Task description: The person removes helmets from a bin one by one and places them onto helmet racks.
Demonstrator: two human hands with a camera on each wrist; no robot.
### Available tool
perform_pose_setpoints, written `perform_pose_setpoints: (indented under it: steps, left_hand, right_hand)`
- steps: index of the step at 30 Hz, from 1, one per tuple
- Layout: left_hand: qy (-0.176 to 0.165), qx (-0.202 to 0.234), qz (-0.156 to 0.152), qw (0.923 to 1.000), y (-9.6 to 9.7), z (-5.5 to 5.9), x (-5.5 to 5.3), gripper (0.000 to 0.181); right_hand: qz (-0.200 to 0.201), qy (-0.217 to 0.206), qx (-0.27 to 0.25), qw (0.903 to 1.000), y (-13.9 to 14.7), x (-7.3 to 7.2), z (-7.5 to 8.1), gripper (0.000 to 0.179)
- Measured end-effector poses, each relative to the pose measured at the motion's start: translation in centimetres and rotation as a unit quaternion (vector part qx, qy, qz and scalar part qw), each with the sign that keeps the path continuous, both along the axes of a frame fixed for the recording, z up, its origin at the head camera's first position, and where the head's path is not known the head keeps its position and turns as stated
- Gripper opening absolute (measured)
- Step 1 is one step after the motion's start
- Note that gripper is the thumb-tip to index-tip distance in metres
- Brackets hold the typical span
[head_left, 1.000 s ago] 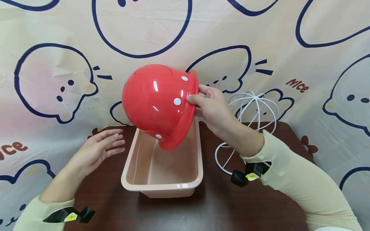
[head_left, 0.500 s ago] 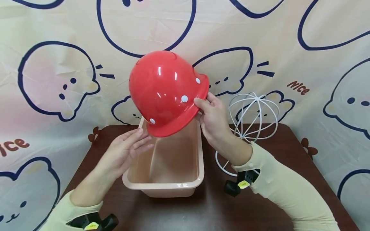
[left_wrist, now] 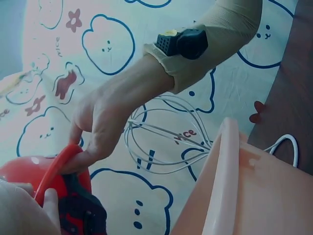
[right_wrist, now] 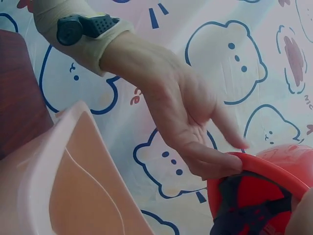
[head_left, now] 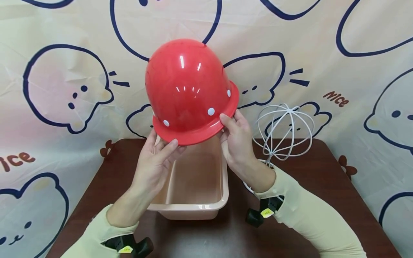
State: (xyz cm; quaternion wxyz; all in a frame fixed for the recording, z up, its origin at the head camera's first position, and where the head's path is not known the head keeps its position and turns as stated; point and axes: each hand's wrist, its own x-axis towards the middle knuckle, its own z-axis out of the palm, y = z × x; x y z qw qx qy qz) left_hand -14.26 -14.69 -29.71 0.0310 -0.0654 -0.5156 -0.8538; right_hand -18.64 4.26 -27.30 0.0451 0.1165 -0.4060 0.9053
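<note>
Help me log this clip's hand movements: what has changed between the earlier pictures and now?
The red helmet has risen and tipped, its crown more upward. The left hand has moved rightward from beside the tub and now holds the brim. The right hand keeps its grip; the tub and white wire stand stayed put.

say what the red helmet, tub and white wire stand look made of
Red helmet: likely hard plastic, glossy with sharp highlights. Tub: probably moulded plastic, smooth with shiny glints. White wire stand: perhaps painted metal, from its thin, stiff-looking bars; plastic coating possible.
</note>
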Motion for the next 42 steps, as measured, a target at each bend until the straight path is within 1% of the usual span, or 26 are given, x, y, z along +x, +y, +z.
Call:
perform_pose_setpoints:
  steps: [3,5,8,12,16,18,22,27,31,35,36,42]
  left_hand:
    - [-0.008,0.007,0.016,0.9998,0.2,0.2,-0.3,0.066]
    - [-0.013,0.011,0.020,0.9997,0.1,0.4,-0.5,0.066]
    - [-0.016,-0.004,0.026,0.9995,-0.3,0.7,-0.9,0.071]
    - [-0.018,-0.042,0.034,0.9984,-0.7,0.7,-1.3,0.075]
    - [-0.027,-0.058,0.038,0.9972,-0.8,0.3,-1.7,0.077]
    - [-0.021,-0.060,0.038,0.9972,-0.8,0.1,-1.8,0.078]
    - [0.002,-0.060,0.035,0.9976,-0.7,0.2,-1.9,0.078]
    - [0.020,-0.054,0.033,0.9978,-0.5,0.8,-1.9,0.079]
    - [0.028,-0.046,0.032,0.9981,-0.2,1.5,-1.9,0.077]
    - [0.031,-0.058,0.037,0.9971,0.4,2.2,-1.7,0.076]
    - [0.032,-0.061,0.038,0.9969,0.6,2.5,-1.7,0.076]
    - [0.046,-0.047,0.027,0.9975,2.2,3.8,-1.8,0.077]
  right_hand:
    - [-0.004,0.002,0.009,1.0000,-0.2,0.1,-0.4,0.050]
    - [-0.009,-0.006,0.022,0.9997,-0.3,0.1,-0.8,0.050]
    - [-0.014,-0.034,0.051,0.9980,-0.3,0.1,-1.6,0.048]
    - [-0.010,-0.071,0.084,0.9939,-0.1,0.2,-2.6,0.047]
    - [-0.001,-0.082,0.095,0.9921,0.1,0.2,-2.8,0.048]
    - [0.002,-0.083,0.097,0.9918,0.2,0.2,-2.7,0.048]
    - [0.003,-0.088,0.100,0.9911,0.3,0.1,-2.4,0.046]
    - [0.009,-0.088,0.113,0.9896,0.7,0.0,-1.7,0.046]
    - [0.014,-0.090,0.136,0.9866,1.2,0.0,-0.8,0.045]
    - [0.015,-0.094,0.159,0.9827,1.9,0.2,0.1,0.043]
    - [0.016,-0.093,0.166,0.9816,2.2,0.3,0.4,0.044]
    - [0.012,-0.087,0.205,0.9748,3.9,0.7,2.0,0.048]
